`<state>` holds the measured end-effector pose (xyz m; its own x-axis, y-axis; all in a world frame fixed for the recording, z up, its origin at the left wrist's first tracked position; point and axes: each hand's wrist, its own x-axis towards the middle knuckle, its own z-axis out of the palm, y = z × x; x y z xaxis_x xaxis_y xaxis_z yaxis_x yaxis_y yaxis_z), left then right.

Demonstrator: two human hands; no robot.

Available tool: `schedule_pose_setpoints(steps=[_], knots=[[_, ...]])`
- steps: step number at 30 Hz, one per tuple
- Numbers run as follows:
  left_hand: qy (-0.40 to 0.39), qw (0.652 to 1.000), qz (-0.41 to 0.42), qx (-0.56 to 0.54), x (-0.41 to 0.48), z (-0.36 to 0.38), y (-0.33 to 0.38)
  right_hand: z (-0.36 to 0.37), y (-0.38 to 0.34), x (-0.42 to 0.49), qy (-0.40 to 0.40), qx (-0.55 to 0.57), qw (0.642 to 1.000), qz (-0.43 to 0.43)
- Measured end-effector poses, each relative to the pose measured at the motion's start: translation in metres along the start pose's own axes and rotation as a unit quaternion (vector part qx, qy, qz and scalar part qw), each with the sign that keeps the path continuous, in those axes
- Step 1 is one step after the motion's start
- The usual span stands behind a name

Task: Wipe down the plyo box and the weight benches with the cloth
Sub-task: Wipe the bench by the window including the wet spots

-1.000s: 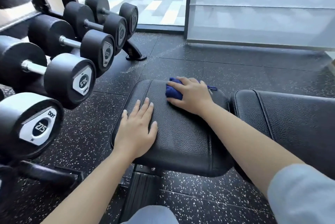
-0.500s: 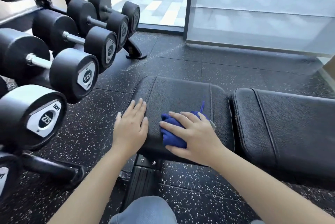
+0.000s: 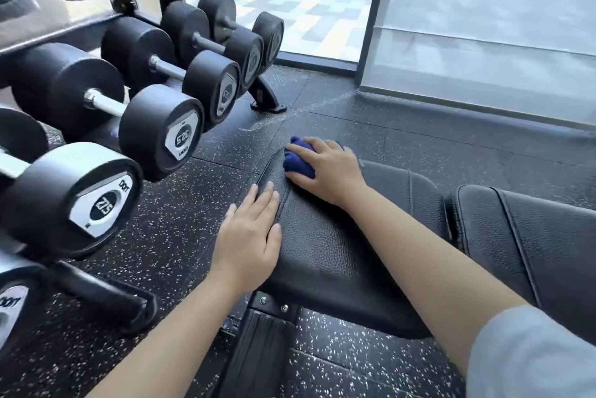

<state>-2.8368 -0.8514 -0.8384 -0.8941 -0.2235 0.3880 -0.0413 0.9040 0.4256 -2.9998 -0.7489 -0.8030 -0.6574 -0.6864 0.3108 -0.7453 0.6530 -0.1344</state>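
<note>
Step in hand: wiping the weight bench, seat pad (image 3: 338, 255) first.

Right hand (image 3: 327, 168) is at the pad's far left corner. Its fingers curve over a bunched blue cloth (image 3: 298, 164) with the thumb tucked in at the near side, so the wad is gripped and pressed down onto the leather. Part of the cloth pokes out past the fingertips, right at the pad's edge.

Left hand (image 3: 250, 236) lies flat along the left edge of the pad, fingers straight and together, holding nothing. We read it as a brace.

The back pad (image 3: 541, 236) sits just beside the seat pad, off its right edge across a narrow gap. The dumbbells (image 3: 161, 136) on their rack stand to the left, over the speckled floor (image 3: 180, 204). No plyo box in view.

Judgement: the cloth sits at the end of a stroke, at a corner. The next move calls for drawing it along or back across the pad with steady downward pressure, taking in the stitched seam and rounded edges. The left hand covers its own strip, so it must lift or shift before that strip can be wiped. After that come the back pad, any other bench and the box.
</note>
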Motion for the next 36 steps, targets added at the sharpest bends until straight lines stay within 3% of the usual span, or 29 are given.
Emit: schedule_pose_setpoints(steps=[2, 8, 14, 20, 22, 25, 30, 33, 36], knots=[[0.0, 1.0, -0.02, 0.0, -0.002, 0.001, 0.001, -0.006, -0.006, -0.037, 0.051, 0.03, 0.997, -0.042], [-0.005, 0.998, -0.059, -0.006, -0.004, 0.002, 0.002, -0.024, -0.011, -0.131, 0.077, 0.029, 0.991, -0.104], [0.013, 0.995, -0.102, -0.005, -0.004, 0.001, 0.007, -0.008, -0.01, -0.044, 0.044, 0.038, 0.995, -0.075], [-0.021, 0.982, -0.186, 0.029, -0.004, 0.002, 0.011, 0.013, -0.018, 0.046, -0.062, -0.048, 0.997, 0.022], [-0.035, 0.982, -0.18, 0.038, -0.002, 0.001, 0.009, 0.01, -0.02, 0.035, -0.06, -0.042, 0.997, 0.026], [-0.065, 0.987, -0.141, 0.048, -0.01, -0.005, 0.001, 0.002, -0.033, -0.016, 0.0, 0.003, 0.999, -0.041], [-0.06, 0.992, -0.109, 0.026, -0.041, -0.022, -0.019, -0.015, -0.061, -0.11, 0.063, 0.023, 0.994, -0.089], [-0.046, 0.994, -0.089, 0.053, -0.047, -0.029, -0.032, -0.015, -0.064, -0.112, 0.077, 0.031, 0.994, -0.076], [-0.031, 0.992, -0.07, 0.101, -0.048, -0.035, -0.042, -0.008, -0.067, -0.071, 0.032, 0.026, 0.998, -0.043]])
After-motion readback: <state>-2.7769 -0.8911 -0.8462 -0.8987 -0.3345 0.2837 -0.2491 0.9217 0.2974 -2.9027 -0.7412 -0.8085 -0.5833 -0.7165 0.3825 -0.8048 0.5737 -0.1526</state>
